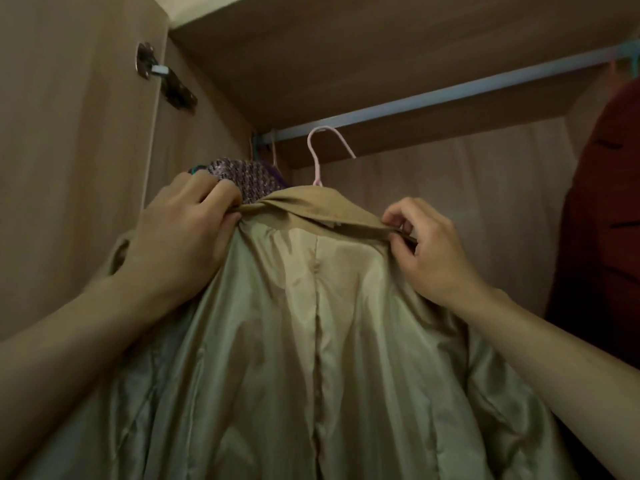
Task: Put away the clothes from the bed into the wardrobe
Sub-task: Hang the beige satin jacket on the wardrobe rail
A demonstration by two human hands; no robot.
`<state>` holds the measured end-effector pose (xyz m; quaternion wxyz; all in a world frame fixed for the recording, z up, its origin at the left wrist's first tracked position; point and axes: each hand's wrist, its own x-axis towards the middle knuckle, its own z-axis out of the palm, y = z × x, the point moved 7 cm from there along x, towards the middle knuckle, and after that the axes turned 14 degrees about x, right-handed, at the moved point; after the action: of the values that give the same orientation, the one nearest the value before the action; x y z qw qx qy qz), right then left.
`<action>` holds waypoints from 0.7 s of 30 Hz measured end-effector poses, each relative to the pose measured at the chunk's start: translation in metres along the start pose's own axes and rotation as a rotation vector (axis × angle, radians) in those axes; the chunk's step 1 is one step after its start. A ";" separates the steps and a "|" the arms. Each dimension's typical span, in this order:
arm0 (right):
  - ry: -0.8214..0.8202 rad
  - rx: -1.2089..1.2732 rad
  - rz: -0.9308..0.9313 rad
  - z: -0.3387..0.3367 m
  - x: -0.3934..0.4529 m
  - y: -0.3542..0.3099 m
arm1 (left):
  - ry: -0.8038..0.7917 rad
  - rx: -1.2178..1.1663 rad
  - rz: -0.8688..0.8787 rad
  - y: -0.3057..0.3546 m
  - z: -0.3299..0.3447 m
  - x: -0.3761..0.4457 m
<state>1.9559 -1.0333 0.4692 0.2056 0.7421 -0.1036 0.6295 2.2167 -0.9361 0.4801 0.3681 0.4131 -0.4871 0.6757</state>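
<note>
Coat (311, 323): hanging on a pink hanger (317, 157) hooking the rail (433, 95).
Left hand (183, 237): gripping the collar.
Right hand (433, 251): pinching the collar.

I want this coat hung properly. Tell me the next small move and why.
Probably let go with both hands, gently. The pink hanger's hook looks already over the rail, and the left hand and right hand only pinch the beige coat at its collar. Whether the hook sits fully on the rail is hard to tell, so release slowly.

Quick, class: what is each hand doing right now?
Left hand: grips the beige lined coat's collar.
Right hand: pinches the same collar.
</note>
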 end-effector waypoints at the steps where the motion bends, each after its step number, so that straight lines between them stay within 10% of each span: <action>1: 0.006 -0.001 0.007 0.008 0.003 0.010 | 0.000 0.028 -0.012 -0.001 0.009 0.001; 21: 0.276 0.165 -0.069 0.108 0.101 0.152 | 0.072 0.336 0.071 -0.014 0.115 0.074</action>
<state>2.0085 -1.2054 0.5812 0.1777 0.6662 0.0034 0.7243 2.2234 -1.0362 0.5742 0.2871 0.4269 -0.3679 0.7746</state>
